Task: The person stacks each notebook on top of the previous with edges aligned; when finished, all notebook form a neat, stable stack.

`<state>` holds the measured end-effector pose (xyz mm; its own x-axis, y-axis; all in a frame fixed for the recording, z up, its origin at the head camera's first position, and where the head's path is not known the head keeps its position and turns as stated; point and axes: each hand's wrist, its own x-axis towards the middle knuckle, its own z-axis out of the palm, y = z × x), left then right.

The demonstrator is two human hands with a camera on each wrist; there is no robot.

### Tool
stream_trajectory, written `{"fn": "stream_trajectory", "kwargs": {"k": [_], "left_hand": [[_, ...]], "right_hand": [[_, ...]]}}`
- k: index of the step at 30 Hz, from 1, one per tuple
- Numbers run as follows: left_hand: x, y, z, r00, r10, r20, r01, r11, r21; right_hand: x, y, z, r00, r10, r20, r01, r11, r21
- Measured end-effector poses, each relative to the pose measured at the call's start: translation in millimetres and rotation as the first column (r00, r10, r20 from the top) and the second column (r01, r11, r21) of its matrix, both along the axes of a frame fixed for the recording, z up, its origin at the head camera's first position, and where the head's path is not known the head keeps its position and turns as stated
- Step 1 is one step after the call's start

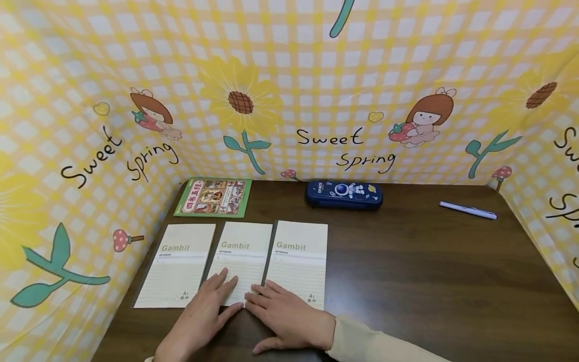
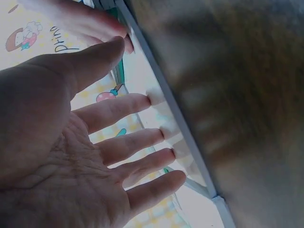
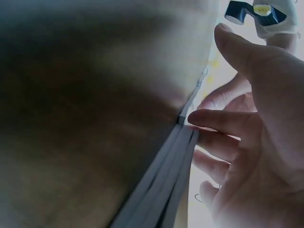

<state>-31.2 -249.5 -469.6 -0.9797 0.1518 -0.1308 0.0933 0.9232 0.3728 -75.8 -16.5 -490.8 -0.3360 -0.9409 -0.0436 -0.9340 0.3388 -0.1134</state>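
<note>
Three cream notebooks marked "Gambit" lie side by side: a left notebook (image 1: pixel 175 271), a middle notebook (image 1: pixel 244 236) and a right notebook (image 1: pixel 300 266). My left hand (image 1: pixel 203 311) rests with spread, fairly straight fingers on the lower part of the middle notebook. In the left wrist view, its fingertips (image 2: pixel 161 134) press onto the pale cover. My right hand (image 1: pixel 291 317) has its fingertips at the lower corners where the middle and right notebooks meet, thumb apart on the table side. Several layered grey edges (image 3: pixel 161 190) show beside its fingers in the right wrist view.
Behind the notebooks lies a green-bordered picture book (image 1: pixel 212 197). A dark blue pencil case (image 1: pixel 344 196) with an astronaut print stands at the back, and a pale lavender pen (image 1: pixel 468 210) lies at right. Yellow checked cloth (image 1: pixel 307 90) encloses the dark wooden table (image 1: pixel 429 281).
</note>
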Motion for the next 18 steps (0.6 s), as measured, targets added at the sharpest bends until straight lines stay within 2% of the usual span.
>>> {"fn": "stream_trajectory", "kwargs": {"k": [5,11,18], "left_hand": [[2.6,1.0,3.6,0.999,-0.026,-0.029,0.025,0.999,-0.033],[6.9,1.2,7.5,0.999,-0.033,-0.004,0.032,0.998,-0.056],[12.9,1.8,9.2,1.000,-0.017,0.012,0.018,0.999,-0.042]], "right_hand": [[5.7,4,-2.1,0.999,0.037,-0.038,-0.037,0.999,0.001],[11.2,5,-1.8,0.994,0.101,-0.042,-0.101,0.995,0.010],[13.5,6,-0.6,0.988,0.152,0.017,-0.152,0.988,-0.009]]}}
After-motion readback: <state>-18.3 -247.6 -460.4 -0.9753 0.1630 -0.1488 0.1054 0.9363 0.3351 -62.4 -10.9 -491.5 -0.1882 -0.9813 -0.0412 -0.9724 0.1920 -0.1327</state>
